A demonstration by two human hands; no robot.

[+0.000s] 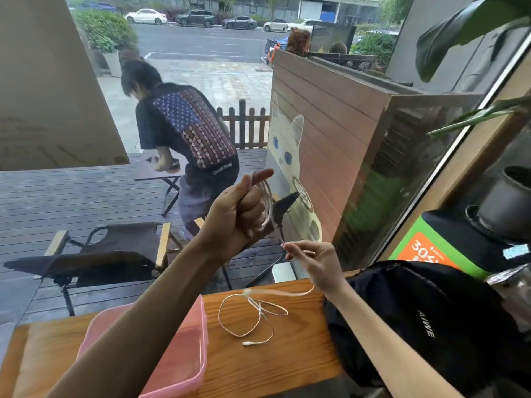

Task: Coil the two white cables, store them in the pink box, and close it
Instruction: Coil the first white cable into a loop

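Note:
My left hand [238, 214] is raised above the wooden table [287, 366], shut on a partly wound coil of a white cable [268, 202]. The cable runs down from the coil to my right hand [313, 262], which pinches it between thumb and fingers; its tail trails down to the table. A second white cable [253, 314] lies loose in open loops on the table, its plug end toward me. The pink box [184, 360] sits open on the table at the left, partly hidden under my left forearm.
A black bag [416, 320] lies on the table at the right, close to the loose cable. A window stands right behind the table; outside are a person, a folding chair and a wooden deck. A green and orange sign and dark pots stand at far right.

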